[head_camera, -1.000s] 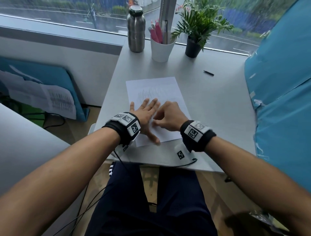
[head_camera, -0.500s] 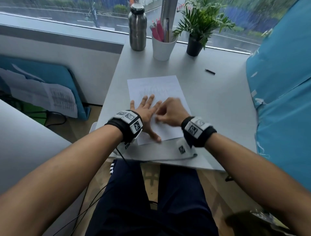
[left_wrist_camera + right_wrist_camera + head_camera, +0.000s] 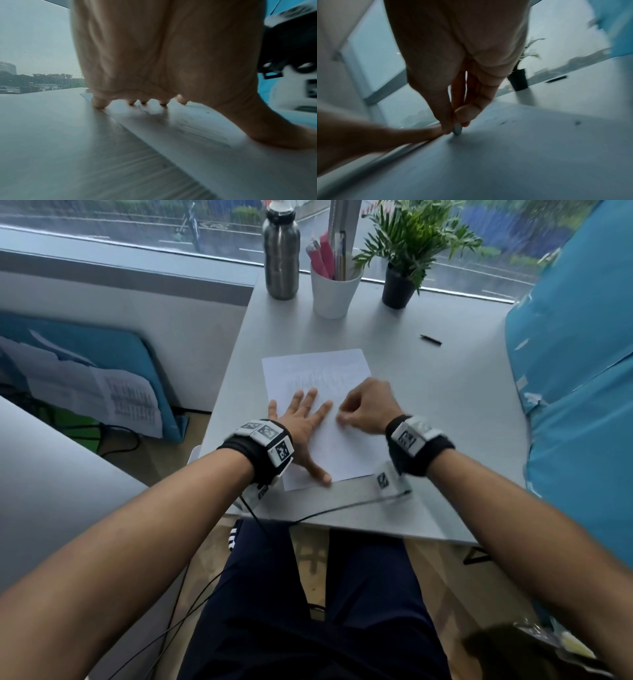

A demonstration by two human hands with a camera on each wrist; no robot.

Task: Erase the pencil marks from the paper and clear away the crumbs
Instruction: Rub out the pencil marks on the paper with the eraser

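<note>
Right hand (image 3: 453, 94) pinches small rounded eraser (image 3: 457, 129) on smooth paper (image 3: 342, 453).

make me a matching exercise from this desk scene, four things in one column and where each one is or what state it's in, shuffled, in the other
Things:
1. left hand
2. eraser
3. steel bottle
4. black pen

Places or states:
A. lying alone on the table, right of the paper
B. pinched in the right hand's fingertips, its tip on the paper
C. spread flat, pressing on the paper
D. standing upright by the window, left of the white cup

Right pairs: 1-C, 2-B, 3-D, 4-A

For reference: right hand, paper, white cup, table.
</note>
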